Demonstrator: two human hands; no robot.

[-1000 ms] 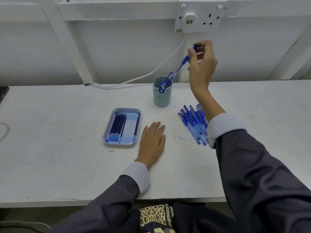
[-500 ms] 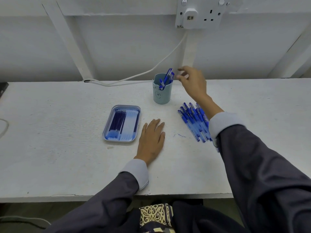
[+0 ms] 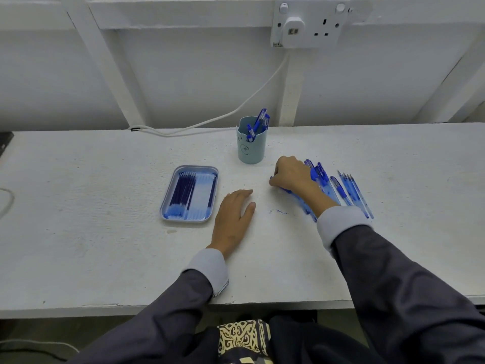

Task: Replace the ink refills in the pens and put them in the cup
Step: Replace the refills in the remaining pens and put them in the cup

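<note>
Nearest the camera, the left hand point(image 3: 235, 219) lies palm down on the white painted table point(image 3: 105, 245), its fingers straight and pressed together with the thumb slightly apart, holding nothing. At 10 o'clock from it, just beside the fingertips, sits a light blue rectangular metal tray point(image 3: 168, 203) holding thin plastic refills in a row: dark blue ink-filled refills point(image 3: 183, 190) on the left side, pale clear-looking refills point(image 3: 200, 195) to their right. A small blue ink scribble point(image 3: 282, 212) marks the table at 3 o'clock from the left hand. At 2 o'clock, the right hand point(image 3: 292, 177) is down on the table, knuckles up, fingers curled and bunched together around the leftmost pen point(image 3: 287, 191) of a row of blue translucent plastic pens point(image 3: 349, 190); the row lies flat, fanning out at 3 o'clock from that hand, and the wrist and pale cuff cover part of it. Farther back, at 12 o'clock from the left hand, a pale teal plastic cup point(image 3: 249, 151) stands upright, apart from both hands, with a few blue capped pens point(image 3: 261, 118) leaning inside it. Beyond, a white cable point(image 3: 236, 111) runs up the wall to a white double wall socket point(image 3: 309, 24) at 1 o'clock.
</note>
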